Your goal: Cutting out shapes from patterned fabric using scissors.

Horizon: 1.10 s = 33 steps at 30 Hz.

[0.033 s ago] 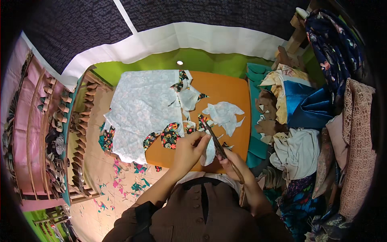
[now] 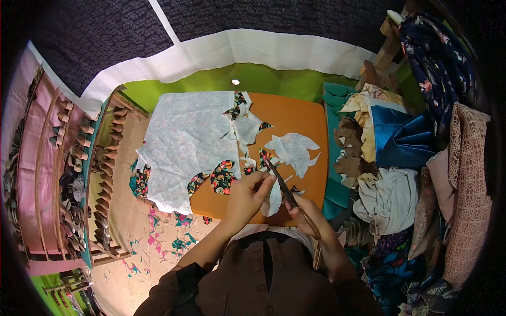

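Near the middle of the tabletop's (image 2: 303,113) near edge, the left hand (image 2: 250,192) has its thumb and fingertips closed in a pinch at the top of a small pale piece (image 2: 271,201); the exact point of contact is too small to make out. The right hand (image 2: 305,213) is curled around the handles of a long pair of dark scissors (image 2: 287,194), whose blades slant toward the far edge and pass just beside the left fingertips. How far apart the blades stand cannot be told. Their tips reach a small floral scrap (image 2: 265,155).

A large pale sheet (image 2: 184,139) covers most of the left half of the tabletop, hanging over its left edge, and a folded-over part at its near left corner shows a black floral face. A rounded floral piece (image 2: 223,181) lies just left of the left hand. Toward the right edge a white cut-out (image 2: 293,151) with pointed ends rests flat and apart from the sheet.

Teal pieces (image 2: 334,196) lie just beyond the right edge, with a blue satin cloth (image 2: 398,136) and a crumpled whitish cloth (image 2: 389,197) farther right. Past the near left corner, coloured scraps (image 2: 182,243) are strewn over the floor (image 2: 155,271).
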Motion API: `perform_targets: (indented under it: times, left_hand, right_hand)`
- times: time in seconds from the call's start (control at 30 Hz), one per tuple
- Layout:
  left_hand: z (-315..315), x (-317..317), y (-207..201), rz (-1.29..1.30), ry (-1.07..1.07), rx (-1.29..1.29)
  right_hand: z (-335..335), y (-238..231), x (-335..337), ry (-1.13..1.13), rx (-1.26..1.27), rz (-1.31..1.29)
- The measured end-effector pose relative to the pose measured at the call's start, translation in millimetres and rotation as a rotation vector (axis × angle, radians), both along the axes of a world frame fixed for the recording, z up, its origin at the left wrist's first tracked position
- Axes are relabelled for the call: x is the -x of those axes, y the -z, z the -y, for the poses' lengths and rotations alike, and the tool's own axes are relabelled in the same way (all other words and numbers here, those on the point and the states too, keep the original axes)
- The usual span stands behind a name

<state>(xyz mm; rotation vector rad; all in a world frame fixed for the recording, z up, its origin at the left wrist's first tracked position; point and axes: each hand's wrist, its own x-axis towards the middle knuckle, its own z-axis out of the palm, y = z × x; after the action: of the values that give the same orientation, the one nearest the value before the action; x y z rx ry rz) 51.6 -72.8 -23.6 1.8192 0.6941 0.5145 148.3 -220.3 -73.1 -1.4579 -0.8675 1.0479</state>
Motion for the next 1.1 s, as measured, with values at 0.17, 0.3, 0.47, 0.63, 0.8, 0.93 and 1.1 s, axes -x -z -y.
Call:
perform_targets:
  times: [0.17,0.3,0.47,0.63,0.8,0.93,1.1]
  left_hand:
    - [-2.6,1.8,-2.6,-0.060,0.046,0.033]
    - [-3.2,2.0,-0.7,-0.049,0.080,-0.030]
    - [-2.7,1.4,-4.8,-0.090,0.093,0.074]
    - [-6.1,3.2,1.0,-0.082,0.104,0.128]
    - [-9.4,6.2,9.7,-0.054,0.144,0.137]
    - [-9.3,5.4,8.0,-0.041,0.148,0.180]
    - [-6.9,2.9,5.9,-0.015,0.142,0.151]
  right_hand:
    - [0.2,-13.9,-4.3,-0.020,0.038,-0.069]
    - [10.0,-4.8,-10.8,-0.192,-0.007,-0.079]
    - [5.6,-12.1,-9.5,-0.149,0.117,-0.077]
    - [5.5,-6.0,-6.8,-0.119,0.064,-0.138]
    - [3.9,-13.3,-8.2,-0.128,0.108,-0.128]
    - [4.9,-13.5,-6.7,-0.115,0.095,-0.183]
    - [3.5,-4.5,-4.7,-0.071,0.092,-0.154]
